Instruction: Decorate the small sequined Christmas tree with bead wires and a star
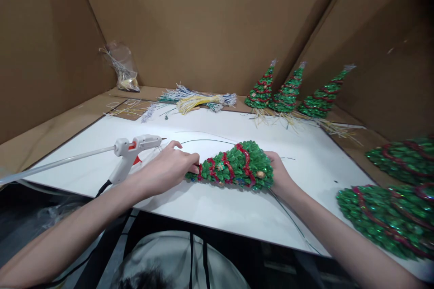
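Observation:
A small green Christmas tree (233,167) with red garland and little baubles lies on its side between my hands, just above the white board. My left hand (176,162) pinches its narrow tip, which the fingers partly cover. At the wide base, my right hand (276,171) grips the tree; most of its fingers are hidden behind it. Thin dark wire (291,212) trails from near the base toward the board's front edge. To the left of my left hand stands a white glue gun (127,156) with a long clear glue stick in its back.
Three finished-looking trees (288,90) stand at the back right, with loose yellow strands before them. More trees (389,216) lie at the right edge. Bundles of white and yellow wires (200,99) lie at the back. A clear plastic bag (124,67) leans in the corner of the cardboard walls (210,22).

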`<state>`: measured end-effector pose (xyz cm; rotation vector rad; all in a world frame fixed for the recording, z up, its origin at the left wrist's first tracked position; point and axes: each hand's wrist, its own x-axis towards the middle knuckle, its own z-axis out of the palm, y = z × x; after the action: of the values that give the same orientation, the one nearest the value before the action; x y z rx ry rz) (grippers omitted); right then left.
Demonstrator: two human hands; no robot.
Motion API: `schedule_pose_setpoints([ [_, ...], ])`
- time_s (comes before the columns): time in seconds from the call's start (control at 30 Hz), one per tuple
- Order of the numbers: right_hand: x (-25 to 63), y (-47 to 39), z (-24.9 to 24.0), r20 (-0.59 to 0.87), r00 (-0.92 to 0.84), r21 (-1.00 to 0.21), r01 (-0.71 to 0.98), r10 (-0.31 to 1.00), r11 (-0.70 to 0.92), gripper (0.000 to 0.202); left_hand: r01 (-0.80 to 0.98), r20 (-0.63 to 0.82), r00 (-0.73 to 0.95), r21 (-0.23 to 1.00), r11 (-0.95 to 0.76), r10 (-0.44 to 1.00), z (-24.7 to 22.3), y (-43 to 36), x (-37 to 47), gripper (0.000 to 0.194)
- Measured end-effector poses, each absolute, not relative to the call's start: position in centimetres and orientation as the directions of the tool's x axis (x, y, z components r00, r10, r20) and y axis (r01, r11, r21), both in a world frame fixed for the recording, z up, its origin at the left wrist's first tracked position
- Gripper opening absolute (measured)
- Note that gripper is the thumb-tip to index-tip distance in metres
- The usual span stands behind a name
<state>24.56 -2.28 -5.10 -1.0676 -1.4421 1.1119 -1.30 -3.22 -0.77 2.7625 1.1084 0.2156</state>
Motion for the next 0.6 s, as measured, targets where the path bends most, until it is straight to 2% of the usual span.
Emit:
schedule_pose_setpoints([
  [0.27, 25.09, -2.41, -4.66, 0.003, -0.272, -0.999, -0.039, 0.962, -0.008, 0.017, 0.659, 0.082, 0.724, 0.214, -0.721, 0.685, -0.84, -3.23, -1.45, 0.023],
  [0.5, 24.65, -2.33, -4.55, -0.037, -0.199, -0.991, -0.121, 0.979, -0.062, 0.003, 0.687, 0.061, 0.707, 0.178, -0.705, 0.704, -0.79, -3.28, -1.3, 0.022],
  [0.6, 24.46, -2.33, -4.83, 0.004, -0.158, -0.988, -0.153, 0.987, -0.021, 0.009, 0.69, 0.064, 0.707, 0.153, -0.707, 0.704, -0.85, -3.41, -1.29, 0.022],
])
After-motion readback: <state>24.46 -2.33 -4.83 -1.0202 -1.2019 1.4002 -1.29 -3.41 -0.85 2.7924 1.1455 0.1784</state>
